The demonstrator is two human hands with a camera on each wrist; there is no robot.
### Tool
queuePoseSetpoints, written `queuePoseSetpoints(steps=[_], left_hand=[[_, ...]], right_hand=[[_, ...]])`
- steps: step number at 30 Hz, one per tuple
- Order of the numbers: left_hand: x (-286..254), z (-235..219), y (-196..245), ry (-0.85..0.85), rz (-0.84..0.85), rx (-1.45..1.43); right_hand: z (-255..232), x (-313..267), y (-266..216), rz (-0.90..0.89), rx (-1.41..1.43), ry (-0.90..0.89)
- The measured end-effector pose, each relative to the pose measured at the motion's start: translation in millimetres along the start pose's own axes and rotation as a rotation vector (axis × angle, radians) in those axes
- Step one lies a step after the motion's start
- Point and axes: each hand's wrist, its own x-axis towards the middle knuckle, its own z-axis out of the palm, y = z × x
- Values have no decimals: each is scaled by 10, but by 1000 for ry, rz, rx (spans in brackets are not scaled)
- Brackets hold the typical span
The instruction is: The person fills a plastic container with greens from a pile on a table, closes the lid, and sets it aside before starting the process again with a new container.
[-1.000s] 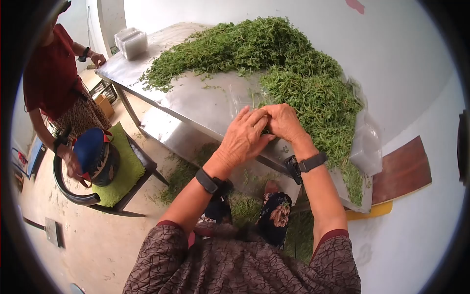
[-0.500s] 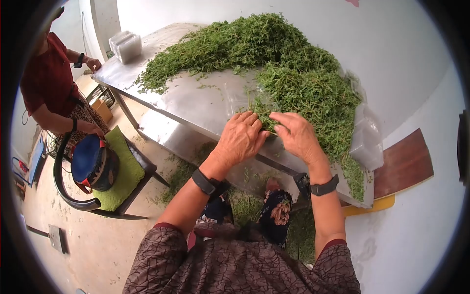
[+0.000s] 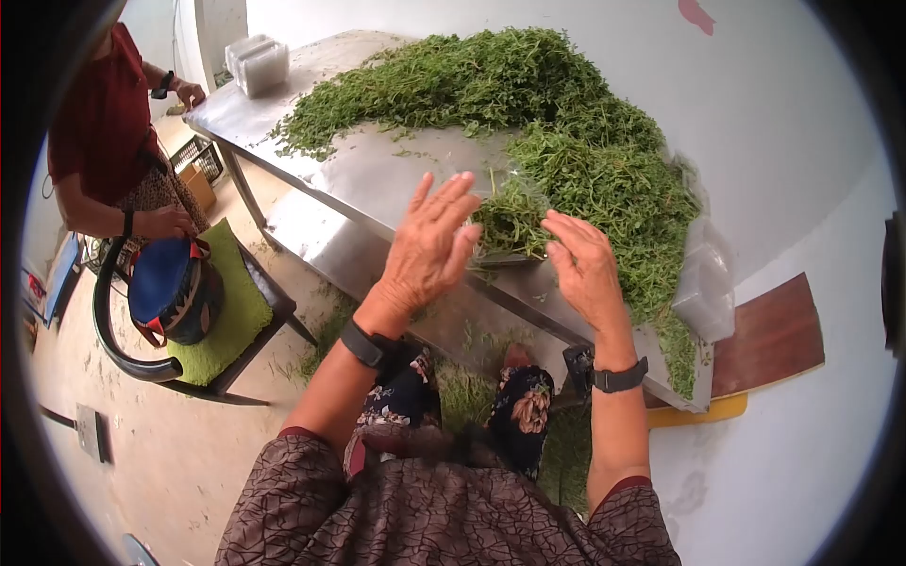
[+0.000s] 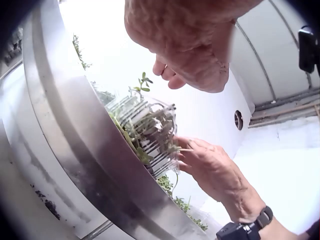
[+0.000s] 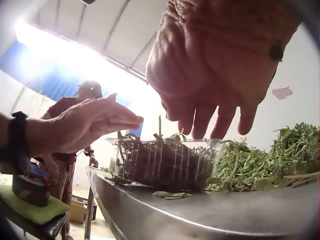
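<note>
A clear plastic box point(image 5: 165, 162) full of leafy green stems point(image 3: 514, 219) sits at the near edge of the metal table point(image 3: 377, 179). Some stems poke up over its rim. My left hand point(image 3: 429, 241) is raised on the left of the box, fingers straight and apart from it in the head view. On the other side is my right hand point(image 3: 583, 269), its fingers extended close by the box. In the left wrist view, the right hand's fingertips point(image 4: 184, 145) are right at the box's side. Neither hand grips anything.
A large heap of greens point(image 3: 528, 85) covers the table's back and right. Stacked clear boxes point(image 3: 257, 66) stand at the far left, more boxes point(image 3: 706, 278) at the right edge. A person in red point(image 3: 109, 141) stands beside a chair holding a blue-topped bucket-shaped bag point(image 3: 179, 292).
My hands were together over the box, then parted. The left hand has lifted away to the left, the right has drawn slightly aside, and the box of stems now shows between them.
</note>
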Motion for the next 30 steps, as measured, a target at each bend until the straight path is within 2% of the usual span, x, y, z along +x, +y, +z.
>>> queuePoseSetpoints(steps=[1, 3, 5, 8, 9, 11, 12, 13, 14, 15, 17, 25, 30], left_hand=[[-42, -6, -72, 3, -6, 0], [-125, -3, -216, 76, -120, -71], [-177, -21, -293, 91, -131, -38], [-177, 8, -356, 115, -289, -205], [-178, 33, -385, 113, -296, -211], [-198, 65, -424, 139, -263, -259], [-221, 63, -434, 136, -270, -259], [-223, 44, -419, 64, -373, -370], [-231, 46, -411, -10, -475, -482], [-247, 75, -421, -13, -483, -484], [-256, 128, -451, 18, -445, -498], [-163, 192, -489, -57, -366, -433], [-162, 250, -522, -46, -313, -395]], right_hand=[[5, -36, -5, -3, 0, -6], [33, -141, -21, 101, 82, 99], [95, -268, -26, 151, 97, 97], [190, -383, 20, 191, 118, 165], [213, -413, 39, 196, 115, 159], [269, -462, 80, 260, 211, 255], [289, -480, 99, 303, 279, 291], [303, -510, 132, 309, 278, 284], [313, -544, 171, 398, 383, 312], [319, -568, 198, 487, 487, 341], [295, -569, 186, 538, 553, 355], [286, -605, 166, 528, 551, 393], [290, -606, 159, 513, 500, 377]])
